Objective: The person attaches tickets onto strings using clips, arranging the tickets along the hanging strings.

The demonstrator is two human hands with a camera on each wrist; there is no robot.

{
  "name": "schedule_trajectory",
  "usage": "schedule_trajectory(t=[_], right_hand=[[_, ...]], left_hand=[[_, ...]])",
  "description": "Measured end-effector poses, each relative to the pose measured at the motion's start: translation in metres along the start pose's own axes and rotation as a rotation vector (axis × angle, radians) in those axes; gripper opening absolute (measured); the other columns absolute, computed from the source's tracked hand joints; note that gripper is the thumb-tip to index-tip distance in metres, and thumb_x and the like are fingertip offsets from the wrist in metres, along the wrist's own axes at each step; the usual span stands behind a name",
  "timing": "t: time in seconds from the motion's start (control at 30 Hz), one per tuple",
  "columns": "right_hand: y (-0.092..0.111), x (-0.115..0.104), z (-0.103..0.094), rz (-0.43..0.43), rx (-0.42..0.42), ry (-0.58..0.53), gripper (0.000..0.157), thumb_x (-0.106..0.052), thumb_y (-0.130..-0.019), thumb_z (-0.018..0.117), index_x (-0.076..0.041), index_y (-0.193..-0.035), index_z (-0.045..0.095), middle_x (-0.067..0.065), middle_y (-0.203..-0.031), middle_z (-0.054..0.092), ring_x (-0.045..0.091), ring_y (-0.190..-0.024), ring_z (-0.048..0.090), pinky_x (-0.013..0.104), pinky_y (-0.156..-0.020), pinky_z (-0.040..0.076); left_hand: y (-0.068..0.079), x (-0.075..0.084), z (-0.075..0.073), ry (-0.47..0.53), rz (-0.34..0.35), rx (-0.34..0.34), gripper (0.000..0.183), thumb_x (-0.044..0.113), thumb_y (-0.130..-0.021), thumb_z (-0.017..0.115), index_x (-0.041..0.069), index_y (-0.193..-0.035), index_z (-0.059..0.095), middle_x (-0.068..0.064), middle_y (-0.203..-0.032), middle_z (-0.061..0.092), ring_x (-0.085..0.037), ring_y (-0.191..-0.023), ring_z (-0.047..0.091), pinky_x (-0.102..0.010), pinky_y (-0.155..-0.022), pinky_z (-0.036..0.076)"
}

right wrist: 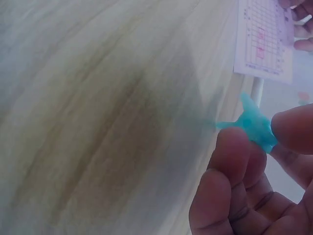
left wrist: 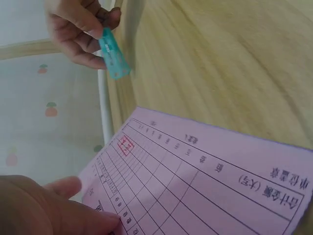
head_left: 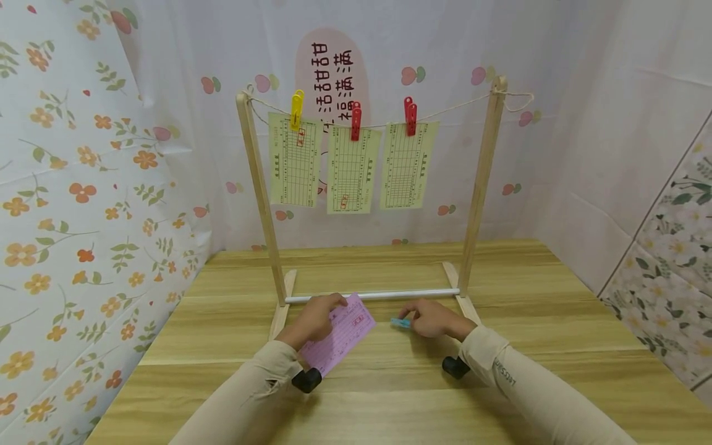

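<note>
My left hand (head_left: 316, 317) pinches a pink printed form (head_left: 339, 334) by its edge, thumb lying over the printed face in the left wrist view. The slip carries a red stamp and slants over the table. Off to the right, my right hand (head_left: 435, 318) pinches a light-blue clothespin (head_left: 400, 322) between thumb and fingers. In the right wrist view the clothespin (right wrist: 254, 125) points its prongs away from the fingertips, toward the slip. A gap of bare wood separates clothespin and form in the head view.
Behind the hands stands a wooden frame (head_left: 481, 191) with a white crossbar (head_left: 378, 295) low down. From its string hang three yellow-green forms (head_left: 353, 179), held by a yellow clothespin (head_left: 297, 111) and two red clothespins (head_left: 356, 122). Patterned curtains surround the wooden table (head_left: 222, 346).
</note>
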State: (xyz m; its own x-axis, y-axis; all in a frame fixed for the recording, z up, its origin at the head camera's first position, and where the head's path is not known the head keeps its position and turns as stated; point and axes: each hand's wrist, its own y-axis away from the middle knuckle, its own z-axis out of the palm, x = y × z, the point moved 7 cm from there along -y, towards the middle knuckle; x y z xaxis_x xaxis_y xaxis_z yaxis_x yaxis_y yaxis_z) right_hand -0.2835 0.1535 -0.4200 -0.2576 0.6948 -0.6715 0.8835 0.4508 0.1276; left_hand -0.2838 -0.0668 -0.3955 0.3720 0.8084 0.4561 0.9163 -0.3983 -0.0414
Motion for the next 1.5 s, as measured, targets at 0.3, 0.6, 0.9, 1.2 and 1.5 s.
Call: schedule_trajectory(t=[0.3,0.6,0.9,1.2,1.5], right_hand=[[0.001,0.006,0.011,0.005,-0.029,-0.007,0.037,0.005,-0.078,0.048,-0.002,-0.109,0.067,-0.006,-0.053,0.045,0.006,-0.046,0.038,0.019,-0.045,0.033],[0.000,0.003,0.005,-0.017,-0.037,0.048,0.033,0.004,-0.078,0.049,-0.004,-0.104,0.068,-0.004,-0.050,0.051,0.006,-0.043,0.036,0.019,-0.043,0.029],[0.000,0.005,-0.003,0.005,-0.002,0.010,0.015,-0.008,-0.092,0.056,-0.005,-0.104,0.064,0.006,-0.064,0.061,0.015,-0.056,0.056,0.027,-0.053,0.044],[-0.001,0.010,-0.017,0.026,-0.003,-0.114,0.019,-0.003,-0.091,0.054,0.000,-0.108,0.062,0.010,-0.075,0.062,0.024,-0.066,0.064,0.034,-0.060,0.054],[0.002,0.007,-0.024,-0.037,-0.002,-0.208,0.012,-0.001,-0.093,0.057,0.004,-0.104,0.059,0.013,-0.078,0.060,0.032,-0.069,0.066,0.044,-0.064,0.056]], left_hand=[[-0.004,0.007,-0.003,0.019,-0.009,-0.025,0.051,-0.026,-0.069,0.052,0.001,-0.109,0.068,-0.017,-0.112,0.066,-0.029,-0.103,0.060,-0.035,-0.082,0.052],[-0.011,0.014,-0.010,0.018,0.003,-0.025,0.051,-0.024,-0.070,0.052,0.002,-0.110,0.068,-0.016,-0.113,0.065,-0.026,-0.100,0.060,-0.034,-0.081,0.052],[-0.014,0.017,-0.013,0.024,0.003,-0.037,0.054,-0.023,-0.069,0.051,0.005,-0.112,0.068,-0.012,-0.113,0.066,-0.025,-0.100,0.059,-0.033,-0.079,0.051],[-0.019,0.027,-0.021,0.005,0.034,-0.024,0.054,-0.024,-0.069,0.051,0.006,-0.111,0.069,-0.008,-0.114,0.066,-0.022,-0.099,0.055,-0.030,-0.076,0.044],[-0.021,0.032,-0.023,0.014,0.051,-0.023,0.054,-0.024,-0.069,0.051,0.005,-0.113,0.068,-0.010,-0.115,0.065,-0.024,-0.103,0.057,-0.031,-0.079,0.046]])
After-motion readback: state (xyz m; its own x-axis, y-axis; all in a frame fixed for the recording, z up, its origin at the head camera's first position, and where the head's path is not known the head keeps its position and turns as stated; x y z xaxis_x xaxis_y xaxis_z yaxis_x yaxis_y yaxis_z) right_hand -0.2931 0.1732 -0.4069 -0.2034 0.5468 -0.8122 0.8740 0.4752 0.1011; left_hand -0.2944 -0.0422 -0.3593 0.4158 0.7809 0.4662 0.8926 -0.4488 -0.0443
